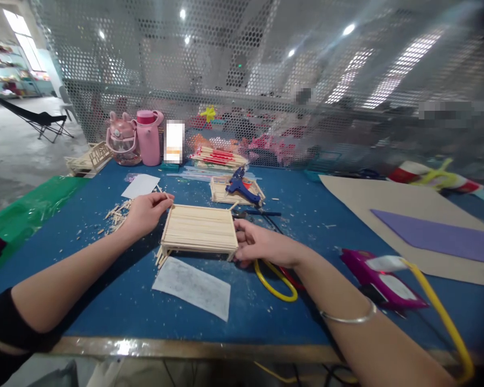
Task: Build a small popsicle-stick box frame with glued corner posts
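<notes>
A small model of pale wooden sticks [199,227], like a tiny bed or low table with a slatted top and short legs, stands on the blue table. At its back left corner my left hand [151,208] is closed in a pinch on a thin wooden stick [159,188], partly hidden by the fingers. My right hand [262,243] grips the model's right side, thumb near the front right leg. A short stick [234,206] juts up at the back right corner. In front lies a smudged white paper [193,287]; yellow-handled scissors [280,293] rest under my right wrist.
Behind the model, a blue glue gun [242,188] lies on a wooden stick frame [218,193]. Stick scraps [119,215] litter the left. A purple device [383,279] with a yellow cable sits right, near cardboard [347,199]. Pink bottles [148,140] stand by the mesh screen [165,80].
</notes>
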`<state>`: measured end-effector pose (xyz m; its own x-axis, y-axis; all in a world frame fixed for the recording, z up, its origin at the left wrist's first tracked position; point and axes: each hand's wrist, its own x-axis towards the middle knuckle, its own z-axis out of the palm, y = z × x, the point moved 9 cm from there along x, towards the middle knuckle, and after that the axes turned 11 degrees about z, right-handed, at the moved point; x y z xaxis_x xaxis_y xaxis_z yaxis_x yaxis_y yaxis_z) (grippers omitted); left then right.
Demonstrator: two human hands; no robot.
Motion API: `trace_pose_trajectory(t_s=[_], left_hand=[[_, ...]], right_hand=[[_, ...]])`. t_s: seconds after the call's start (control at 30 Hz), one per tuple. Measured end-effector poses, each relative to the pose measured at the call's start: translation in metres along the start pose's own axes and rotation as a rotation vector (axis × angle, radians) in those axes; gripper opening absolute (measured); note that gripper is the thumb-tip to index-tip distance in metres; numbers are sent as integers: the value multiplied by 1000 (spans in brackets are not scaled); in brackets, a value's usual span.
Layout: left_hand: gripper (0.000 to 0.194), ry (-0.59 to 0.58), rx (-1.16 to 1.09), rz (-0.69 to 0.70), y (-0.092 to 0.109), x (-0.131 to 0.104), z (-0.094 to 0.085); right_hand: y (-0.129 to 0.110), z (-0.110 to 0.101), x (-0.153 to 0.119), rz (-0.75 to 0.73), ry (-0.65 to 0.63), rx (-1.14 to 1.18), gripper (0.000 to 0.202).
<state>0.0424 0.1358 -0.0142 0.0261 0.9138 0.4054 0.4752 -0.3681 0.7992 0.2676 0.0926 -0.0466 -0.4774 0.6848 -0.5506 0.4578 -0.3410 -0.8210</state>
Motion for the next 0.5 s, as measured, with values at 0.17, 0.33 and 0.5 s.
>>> trace_pose_trajectory(t_s=[0.17,0.33,0.5], left_hand=[[22,69,-20,-22,3,0,-8],[20,111,12,-39,1,4,-21],[20,59,42,-53,-8,2,-18]], right_hand=[[3,4,7,-47,20,64,52],[-3,16,11,-56,64,95,47],[-3,17,9,-41,128,-40,39]])
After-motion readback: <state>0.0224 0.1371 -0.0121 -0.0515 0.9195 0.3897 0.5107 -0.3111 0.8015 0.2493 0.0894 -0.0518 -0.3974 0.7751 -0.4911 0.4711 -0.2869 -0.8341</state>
